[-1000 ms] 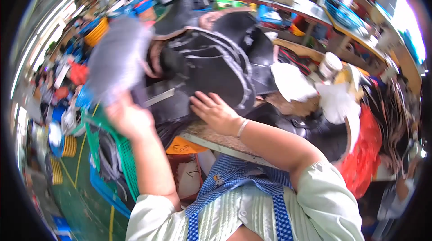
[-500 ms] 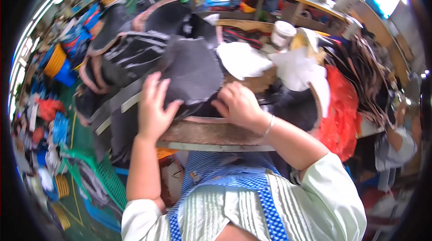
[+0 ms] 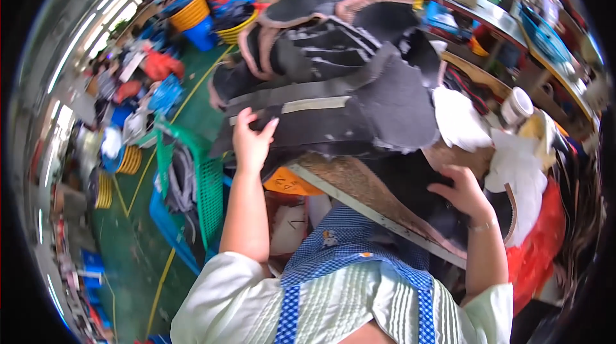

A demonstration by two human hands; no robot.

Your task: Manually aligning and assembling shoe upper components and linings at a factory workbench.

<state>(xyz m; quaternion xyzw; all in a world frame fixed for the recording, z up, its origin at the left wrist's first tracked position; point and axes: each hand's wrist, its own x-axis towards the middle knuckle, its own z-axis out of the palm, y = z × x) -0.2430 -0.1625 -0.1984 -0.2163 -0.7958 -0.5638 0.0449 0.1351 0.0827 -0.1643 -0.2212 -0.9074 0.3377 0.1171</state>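
My left hand point(image 3: 251, 145) is at the left end of a dark grey fabric panel point(image 3: 321, 124) with a pale strip along it. Its thumb and fingers are spread, and the fingertips rest on or just above the panel. A broader dark grey flap point(image 3: 403, 103) continues to the right. My right hand point(image 3: 465, 193), with thumb and fingers apart, is over a black piece with a pinkish edge point(image 3: 410, 180), lying along the front of the worktable point(image 3: 333, 180). Whether its fingertips touch the piece, I cannot tell.
Black pieces with pinkish edges point(image 3: 308, 7) are heaped behind. White scraps point(image 3: 459, 119), a white tub point(image 3: 516, 106) and a red plastic bag point(image 3: 539, 241) are on the right. A green basket point(image 3: 208, 196) stands on the floor at left, near yellow and blue baskets point(image 3: 196, 20).
The view has swung left, so the scene sits further right. My hands have moved apart: the left is by the strip-marked panel, the right has left the grey flap's edge.
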